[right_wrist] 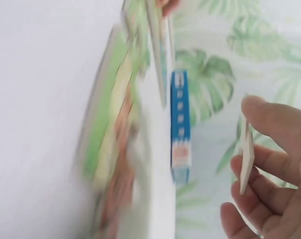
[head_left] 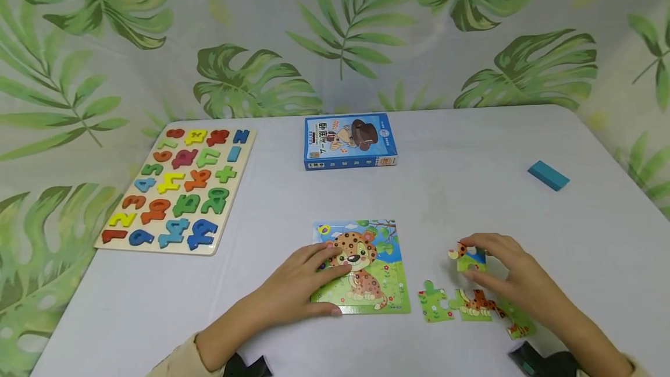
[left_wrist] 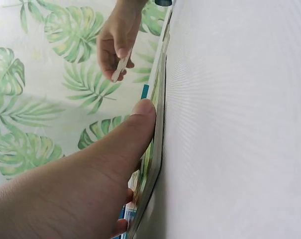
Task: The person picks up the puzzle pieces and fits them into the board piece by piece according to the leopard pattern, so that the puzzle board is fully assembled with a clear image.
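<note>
My left hand (head_left: 299, 284) rests on the jigsaw puzzle board (head_left: 395, 300), which shows a spotted leopard cub on grass. Its fingers lie extended across the left part of the picture, covering some of it. In the left wrist view the thumb (left_wrist: 135, 132) lies along the board's near edge. My right hand (head_left: 515, 269) pinches a jigsaw piece (head_left: 475, 260) between thumb and fingers, raised off the table. From the right wrist view that piece (right_wrist: 247, 162) is seen edge-on, thin and pale. Below the hand lie a green flowered piece (head_left: 431, 306), a spotted-body piece (head_left: 476, 306) and another piece (head_left: 518, 323).
A wooden number board (head_left: 222, 237) with colourful raised numerals lies at the left. Behind the puzzle is a blue game box (head_left: 342, 163). At the far right sits a teal block (head_left: 548, 175). A leaf-patterned cloth (head_left: 366, 89) hangs behind the white table.
</note>
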The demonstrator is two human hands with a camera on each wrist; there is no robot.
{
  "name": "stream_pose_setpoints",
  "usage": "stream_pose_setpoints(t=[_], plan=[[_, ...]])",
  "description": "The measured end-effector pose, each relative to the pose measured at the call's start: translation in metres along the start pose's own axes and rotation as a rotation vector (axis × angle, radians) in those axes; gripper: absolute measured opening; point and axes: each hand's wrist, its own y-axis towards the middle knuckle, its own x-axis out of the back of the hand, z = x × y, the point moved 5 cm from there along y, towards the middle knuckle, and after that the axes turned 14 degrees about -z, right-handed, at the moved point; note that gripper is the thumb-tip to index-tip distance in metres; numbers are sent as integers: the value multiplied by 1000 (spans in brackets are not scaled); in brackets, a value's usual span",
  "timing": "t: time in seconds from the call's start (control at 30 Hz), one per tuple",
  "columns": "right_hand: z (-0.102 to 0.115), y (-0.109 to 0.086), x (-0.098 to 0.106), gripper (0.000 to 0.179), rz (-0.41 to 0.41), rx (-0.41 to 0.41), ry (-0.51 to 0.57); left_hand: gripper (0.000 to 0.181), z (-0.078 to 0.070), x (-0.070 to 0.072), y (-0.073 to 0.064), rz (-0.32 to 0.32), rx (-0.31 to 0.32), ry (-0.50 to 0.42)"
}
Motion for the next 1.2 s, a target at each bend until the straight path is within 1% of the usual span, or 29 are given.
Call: stream_pose_setpoints(t=[0.07, 0.13, 0.23, 0.4, 0.53, 0.63, 0.7, 0.83, 0.93, 1.07, 1.2], plan=[[14, 7, -6, 53, -12, 51, 34, 70, -1, 0, 1, -8, 2, 5], [27, 13, -14, 53, -5, 84, 64, 69, -2, 0, 2, -14, 8, 7], [42, 21, -30, 50, 41, 102, 109, 65, -3, 0, 3, -19, 21, 21], [54, 28, -63, 44, 142, 83, 143, 61, -8, -1, 7, -33, 32, 54], [53, 30, -86, 43, 211, 35, 150, 59, -11, -2, 9, -54, 29, 28], [52, 30, -97, 44, 242, 20, 135, 58, -13, -4, 10, -62, 11, -4], [51, 30, -102, 45, 248, 38, 119, 56, -14, -6, 12, -69, -7, -11], [51, 32, -107, 44, 232, 69, 97, 55, -15, -7, 14, -93, -49, 22], [51, 33, -108, 42, 218, 73, 91, 60, -14, -9, 17, -100, -60, 43], [52, 34, -108, 39, 217, 62, 81, 69, -14, -11, 22, -67, -64, 85], [53, 34, -107, 44, 243, 63, 18, 70, -14, -11, 27, -36, -69, 124]])
